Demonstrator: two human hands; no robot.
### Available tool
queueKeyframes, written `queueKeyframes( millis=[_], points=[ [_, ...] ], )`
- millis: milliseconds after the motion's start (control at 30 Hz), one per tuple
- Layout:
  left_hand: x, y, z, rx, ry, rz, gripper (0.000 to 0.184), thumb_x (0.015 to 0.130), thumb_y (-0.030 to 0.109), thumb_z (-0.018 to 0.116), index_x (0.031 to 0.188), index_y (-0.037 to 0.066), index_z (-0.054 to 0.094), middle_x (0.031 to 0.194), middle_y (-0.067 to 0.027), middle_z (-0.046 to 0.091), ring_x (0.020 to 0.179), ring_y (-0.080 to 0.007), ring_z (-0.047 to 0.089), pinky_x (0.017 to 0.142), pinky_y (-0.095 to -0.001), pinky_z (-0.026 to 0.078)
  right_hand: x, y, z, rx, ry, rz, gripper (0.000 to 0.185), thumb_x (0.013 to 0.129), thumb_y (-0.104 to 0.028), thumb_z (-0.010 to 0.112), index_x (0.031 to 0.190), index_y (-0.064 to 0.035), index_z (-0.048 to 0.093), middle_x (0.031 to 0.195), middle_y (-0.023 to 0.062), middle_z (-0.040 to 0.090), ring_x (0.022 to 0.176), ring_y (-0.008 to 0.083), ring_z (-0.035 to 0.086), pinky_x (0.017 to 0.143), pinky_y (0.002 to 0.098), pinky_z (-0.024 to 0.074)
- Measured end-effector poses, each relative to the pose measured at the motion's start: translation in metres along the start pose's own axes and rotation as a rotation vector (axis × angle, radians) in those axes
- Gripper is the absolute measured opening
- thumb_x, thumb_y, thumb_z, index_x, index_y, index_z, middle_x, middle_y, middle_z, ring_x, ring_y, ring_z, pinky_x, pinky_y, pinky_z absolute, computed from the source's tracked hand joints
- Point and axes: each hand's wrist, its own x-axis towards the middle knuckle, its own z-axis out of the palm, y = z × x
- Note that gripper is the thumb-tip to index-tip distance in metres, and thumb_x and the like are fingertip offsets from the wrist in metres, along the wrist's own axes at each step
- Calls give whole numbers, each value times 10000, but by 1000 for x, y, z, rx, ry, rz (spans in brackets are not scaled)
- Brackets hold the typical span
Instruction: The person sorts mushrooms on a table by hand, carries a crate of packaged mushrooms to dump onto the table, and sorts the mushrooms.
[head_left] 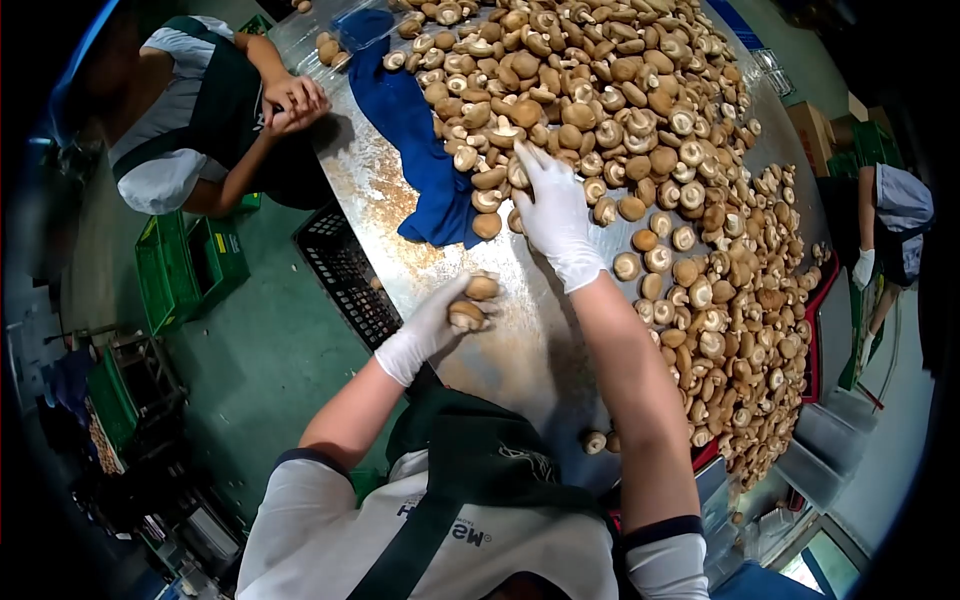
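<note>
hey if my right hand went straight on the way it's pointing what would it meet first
Most likely the piled mushrooms directly ahead of your right hand; whether it already touches them is unclear.

Near lane: open, scuffed silver metal tabletop (520, 355) between white-gloved left hand (430, 325) and bare right forearm (620, 355).
Ahead of left: crumpled dark-blue cloth (440, 205) in the way.
Far side and right: dense heap of round brown mushrooms (600, 100), blocking passage.

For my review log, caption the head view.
Gloved left hand holds two mushrooms while the gloved right hand reaches the mushroom pile.
</note>
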Motion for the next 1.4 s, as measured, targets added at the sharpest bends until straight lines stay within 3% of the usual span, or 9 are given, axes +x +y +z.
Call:
queueKeyframes(
  millis=[267, 400, 600, 667, 867, 933, 1067, 1267, 1400],
  points=[
    [18, -7, 11, 240, 70, 70, 423, 1001, 266, 528, 1307, -25, 517, 1127, -128, 657, 841, -160, 651, 769, -298, 554, -84, 43, -12, -20, 229, 152, 73, 840, -97, 654, 900, -56, 654, 979, 101, 630, 1001, 305, 552, 890, 411, 437],
    [23, -10, 11, 284, 91, 88, 394, 1001, 249, 523, 1290, -18, 529, 1108, -116, 662, 826, -156, 643, 755, -292, 547, -117, 81, -40, 135, 284, 508, 84, 856, -70, 625, 931, -32, 635, 946, 144, 613, 944, 329, 569, 873, 416, 438],
    [16, -25, 8, 300, 113, 82, 370, 1004, 256, 532, 1257, -12, 567, 1057, -77, 672, 762, -108, 612, 679, -240, 504, -84, 5, -34, 156, 131, 124, 314, 836, -106, 655, 1148, -68, 647, 1127, 131, 645, 1067, 325, 570, 950, 415, 445],
    [5, -24, 12, 347, 111, 100, 364, 1005, 255, 531, 1256, -6, 570, 1044, -74, 671, 745, -105, 606, 656, -234, 490, -76, -14, -11, 34, -111, 147, 362, 829, -132, 676, 1184, -78, 631, 1164, 125, 643, 1081, 322, 572, 958, 416, 443],
    [-69, 2, -24, 351, 244, 190, 457, 1029, 360, 409, 1268, -11, 529, 1060, -168, 677, 852, -254, 692, 695, -334, 563, -90, -14, -3, 262, 180, 383, 396, 845, -149, 685, 1210, -23, 599, 1107, 174, 626, 1051, 330, 582, 938, 406, 453],
    [-80, 3, -50, 273, 420, 284, 409, 1025, 334, 437, 1238, 7, 563, 940, -119, 693, 730, -190, 668, 631, -289, 549, -98, -55, -23, 664, 104, 466, 412, 840, -149, 690, 1223, -32, 593, 1085, 168, 626, 1028, 302, 598, 923, 396, 476],
    [-100, 11, -95, 124, 661, 241, 557, 952, 466, 570, 1311, 43, 522, 1204, -163, 620, 724, -232, 672, 604, -333, 590, -120, -112, -13, 717, -388, 109, 462, 851, -192, 687, 1279, -64, 570, 1232, 160, 585, 1086, 293, 594, 978, 388, 468],
    [-111, -11, -142, -10, 744, 44, 541, 946, 487, 574, 1324, 108, 501, 1188, -133, 649, 801, -233, 666, 651, -364, 587, -113, -95, 20, 325, -303, -152, 455, 823, -176, 661, 1258, -62, 589, 1295, 161, 568, 1140, 322, 547, 992, 428, 434],
    [-106, -16, -119, 66, 757, 202, 589, 981, 389, 532, 1449, 70, 372, 1266, -164, 598, 692, -218, 626, 580, -321, 542, -106, -1, -5, 40, 17, -151, 286, 778, -68, 601, 1055, -55, 671, 1071, 145, 640, 998, 337, 582, 909, 438, 458]
  ],
)
